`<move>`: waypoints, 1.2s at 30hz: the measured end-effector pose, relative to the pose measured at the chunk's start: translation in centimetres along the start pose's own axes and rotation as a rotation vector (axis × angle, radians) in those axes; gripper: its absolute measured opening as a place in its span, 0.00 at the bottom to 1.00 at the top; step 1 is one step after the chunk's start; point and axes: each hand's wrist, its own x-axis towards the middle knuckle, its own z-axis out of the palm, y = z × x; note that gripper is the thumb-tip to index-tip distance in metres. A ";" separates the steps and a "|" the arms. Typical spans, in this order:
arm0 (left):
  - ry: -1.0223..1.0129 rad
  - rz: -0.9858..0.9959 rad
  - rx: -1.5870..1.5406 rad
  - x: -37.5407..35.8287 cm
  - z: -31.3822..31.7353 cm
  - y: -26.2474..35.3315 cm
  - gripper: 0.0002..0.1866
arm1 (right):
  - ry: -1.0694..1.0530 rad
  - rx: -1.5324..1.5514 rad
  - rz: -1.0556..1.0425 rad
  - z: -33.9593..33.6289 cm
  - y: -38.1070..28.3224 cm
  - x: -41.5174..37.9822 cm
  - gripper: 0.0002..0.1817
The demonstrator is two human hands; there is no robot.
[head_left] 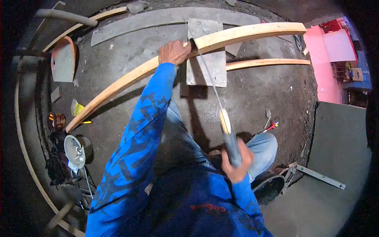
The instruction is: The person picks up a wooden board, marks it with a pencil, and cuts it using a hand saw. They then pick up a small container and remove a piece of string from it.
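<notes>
A long pale wooden beam (252, 33), bowed by the lens, runs across the view and rests over a grey board (207, 73). My left hand (173, 52) is closed over the beam, pressing it beside the cut line. In my right hand (238, 162) is the grey grip of a handsaw (225, 121), held low in front of my body. The saw's thin blade, seen nearly edge-on, reaches up to the beam just right of my left hand. How deep the teeth sit in the wood cannot be made out.
A second wooden strip (268, 63) lies beyond the board on the right. At left are a bucket (75, 151) and a rounded panel (63, 62). A spirit level (320, 177), a black tub (269, 190) and a red-and-white marker-like stick (271, 127) lie at right.
</notes>
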 end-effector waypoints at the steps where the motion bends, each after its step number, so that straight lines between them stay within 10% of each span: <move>1: -0.004 -0.013 -0.004 -0.1 0.0 0.1 0.25 | -0.007 0.036 0.023 -0.9 0.0 -1.0 0.18; 8: 0.035 0.020 0.044 -0.8 -0.1 0.1 0.20 | -0.019 0.061 -0.051 5.6 -0.3 9.7 0.17; 30: -0.009 -0.066 0.014 -0.7 -0.8 0.8 0.27 | -0.038 0.079 0.063 -0.1 -0.3 1.9 0.15; 36: 0.084 0.022 0.029 0.0 -0.7 0.3 0.24 | 0.066 0.064 -0.139 7.4 1.0 12.2 0.15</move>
